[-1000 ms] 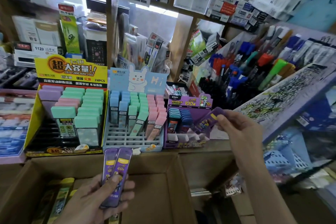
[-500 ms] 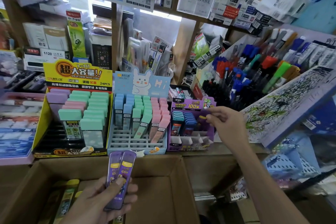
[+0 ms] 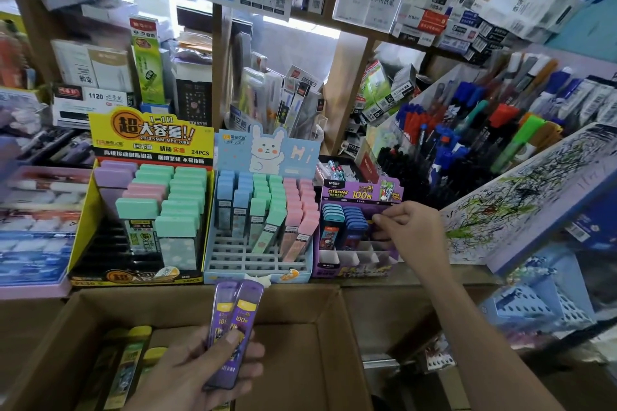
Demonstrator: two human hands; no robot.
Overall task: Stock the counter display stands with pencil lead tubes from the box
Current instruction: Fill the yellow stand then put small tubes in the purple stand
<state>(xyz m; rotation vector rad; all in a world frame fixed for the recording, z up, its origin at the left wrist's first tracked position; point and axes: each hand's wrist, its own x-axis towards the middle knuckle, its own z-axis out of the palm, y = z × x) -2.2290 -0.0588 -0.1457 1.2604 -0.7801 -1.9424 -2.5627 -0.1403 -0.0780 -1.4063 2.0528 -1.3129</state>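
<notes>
Head view: two flat purple tubes (image 3: pixel 233 327) with yellow labels are gripped side by side in the left hand (image 3: pixel 200 374) over the box (image 3: pixel 300 360), long axes running near to far. Yellow tubes (image 3: pixel 133 354) lie in the box's left. Blue tubes (image 3: pixel 354 223) are stood in the purple stand (image 3: pixel 360 269). The right hand (image 3: pixel 414 230) is curled at the stand's right side; whether anything is pinched cannot be told.

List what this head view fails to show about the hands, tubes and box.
- Head view, right hand: curled fingers hide whether it holds a tube.
- Head view, purple tubes: lower ends covered by the left hand.
- Head view, yellow tubes in the box: blurred, cut off by the bottom edge.
</notes>
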